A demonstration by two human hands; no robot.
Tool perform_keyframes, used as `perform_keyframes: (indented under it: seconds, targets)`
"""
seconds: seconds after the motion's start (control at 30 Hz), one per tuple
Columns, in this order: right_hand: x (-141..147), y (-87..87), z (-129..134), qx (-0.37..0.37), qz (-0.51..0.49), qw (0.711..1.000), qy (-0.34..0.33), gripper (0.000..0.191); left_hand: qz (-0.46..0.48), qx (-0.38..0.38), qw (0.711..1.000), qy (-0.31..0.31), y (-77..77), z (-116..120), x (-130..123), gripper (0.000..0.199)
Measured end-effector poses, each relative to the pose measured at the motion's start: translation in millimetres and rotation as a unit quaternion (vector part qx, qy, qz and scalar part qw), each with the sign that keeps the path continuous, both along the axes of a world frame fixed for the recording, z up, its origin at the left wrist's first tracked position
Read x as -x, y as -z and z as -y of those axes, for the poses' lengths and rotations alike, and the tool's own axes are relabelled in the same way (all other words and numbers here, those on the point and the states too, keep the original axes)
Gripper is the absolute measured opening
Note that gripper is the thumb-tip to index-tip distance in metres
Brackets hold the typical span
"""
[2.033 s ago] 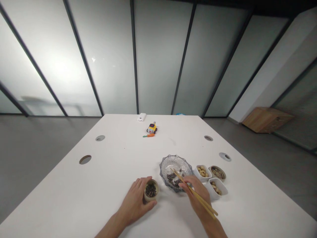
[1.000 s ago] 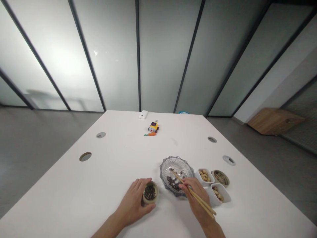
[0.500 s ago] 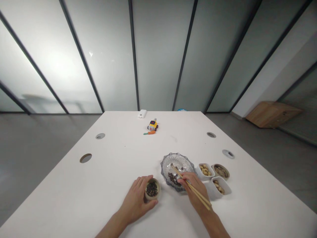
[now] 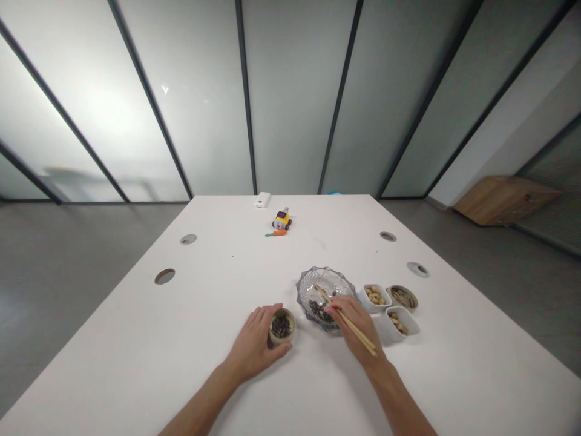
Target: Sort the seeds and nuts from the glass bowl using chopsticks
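Observation:
My left hand (image 4: 258,340) is wrapped round a small round cup (image 4: 290,336) that stands on the table. Dark seeds (image 4: 281,326) fill the cup. In my right hand (image 4: 356,327) is a pair of wooden chopsticks (image 4: 363,340), their tips over the inside of a scalloped clear glass dish (image 4: 304,284). A cluster of dark brown pieces (image 4: 320,310) lies in the near part of that dish, with a few loose ones farther back. Whether the chopstick tips pinch anything is too small to tell.
Right of the dish stand a white bowl of nuts (image 4: 376,295), a second white bowl (image 4: 411,327) with nuts, and a round bowl (image 4: 403,297) of striped seeds. Farther back lie a yellow toy car (image 4: 282,219), a toy carrot (image 4: 276,232) and a white device (image 4: 262,200).
The view has tilted slightly, so the table sits higher. My chopstick tips stay over the dish; a dark piece seen at them before no longer shows there. My left hand keeps the cup.

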State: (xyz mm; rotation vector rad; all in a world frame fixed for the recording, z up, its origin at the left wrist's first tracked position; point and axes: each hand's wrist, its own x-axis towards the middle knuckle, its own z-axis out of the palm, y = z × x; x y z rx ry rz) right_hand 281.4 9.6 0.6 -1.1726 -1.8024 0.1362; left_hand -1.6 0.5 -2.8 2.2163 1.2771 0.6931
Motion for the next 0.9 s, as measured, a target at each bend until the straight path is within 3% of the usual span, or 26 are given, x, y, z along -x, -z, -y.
perform_keyframes:
  seconds: [0.2, 0.47, 0.9]
  targets:
    - [-2.2, 1.7, 3.6, -0.027, -0.018, 0.999, 0.024, 0.015, 0.006, -0.017, 1.000, 0.003, -1.3, 0.7, 0.2, 0.069]
    - [-2.3, 2.2, 6.5, 0.001, -0.006, 0.999, 0.041, 0.028, 0.006, -0.005, 1.000, 0.002, -4.5, 1.7, -0.4, 0.069]
    - [-0.1, 1.8, 3.5, 0.007, -0.007, 1.000, 0.014, 0.020, 0.007, -0.005, 1.000, 0.002, 1.0, 0.3, 0.1, 0.068]
